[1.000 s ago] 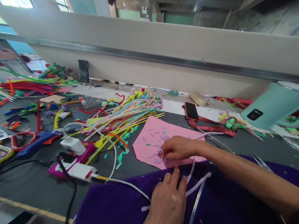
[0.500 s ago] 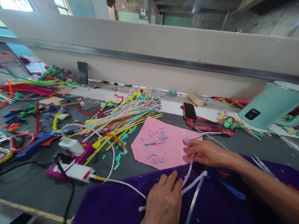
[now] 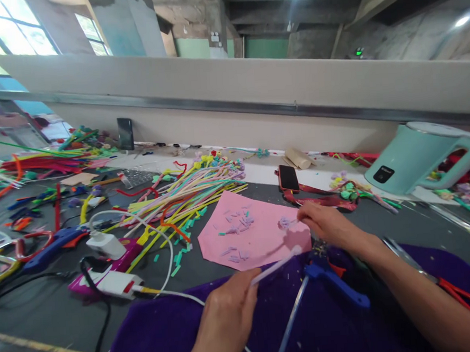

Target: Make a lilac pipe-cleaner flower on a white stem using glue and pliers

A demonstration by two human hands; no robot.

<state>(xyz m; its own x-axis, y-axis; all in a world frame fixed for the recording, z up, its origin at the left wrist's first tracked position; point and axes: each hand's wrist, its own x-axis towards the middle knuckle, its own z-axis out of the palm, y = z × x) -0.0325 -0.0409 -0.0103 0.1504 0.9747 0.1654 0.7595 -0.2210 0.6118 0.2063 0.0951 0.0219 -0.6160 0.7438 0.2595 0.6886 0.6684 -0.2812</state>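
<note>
My left hand (image 3: 229, 309) is closed on a pale lilac stem (image 3: 276, 265) above the purple cloth (image 3: 149, 330); the stem points up to the right. My right hand (image 3: 321, 221) is pinched at the right edge of the pink sheet (image 3: 210, 236), beside a small lilac cluster (image 3: 286, 223) whose short stem leads to the fingertips. Small lilac pieces (image 3: 240, 223) and a few green bits lie on the sheet. The blue glue gun (image 3: 337, 284) rests on the cloth below my right hand, with a clear stick (image 3: 291, 318) running down from it.
Behind lies a pile of coloured stems (image 3: 188, 189). At the left are a power strip with chargers (image 3: 116, 284), another blue tool (image 3: 52, 251) and pliers (image 3: 12, 245). A phone (image 3: 288, 178), mint kettle (image 3: 413, 160) and red-handled scissors (image 3: 457, 292) are at the right.
My left hand has lifted from the cloth and moved left with a lilac stem. My right hand has moved slightly up, now at the cluster's stem. The view has tilted up.
</note>
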